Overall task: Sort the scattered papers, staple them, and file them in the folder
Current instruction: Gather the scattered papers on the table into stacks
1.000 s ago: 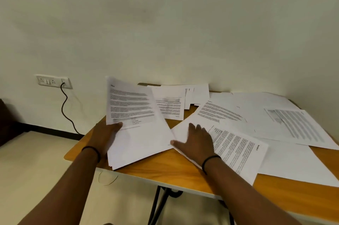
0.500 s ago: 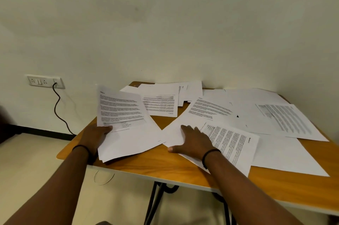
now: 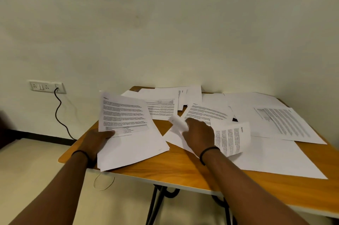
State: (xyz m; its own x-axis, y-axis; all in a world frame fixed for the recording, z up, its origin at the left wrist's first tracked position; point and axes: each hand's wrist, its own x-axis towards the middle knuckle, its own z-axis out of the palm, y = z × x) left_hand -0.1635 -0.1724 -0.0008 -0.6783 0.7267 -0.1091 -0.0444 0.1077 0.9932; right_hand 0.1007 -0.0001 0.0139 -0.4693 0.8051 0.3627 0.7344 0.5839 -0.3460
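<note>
Loosely, papers (image 3: 128, 133) in left hand (image 3: 95, 140)

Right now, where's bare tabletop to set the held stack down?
Bare wood shows between the left hand's stack and the right hand, running along the near table edge, plus the near right corner below the blank sheet. The back half is crowded with overlapping papers.

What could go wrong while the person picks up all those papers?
The printed sheet curling up in the right hand could crease or tear if it is pulled fast. The stack held by the left hand hangs over the table edge, so pages might slide to the floor. The loose papers overlap, so one could get missed.
</note>
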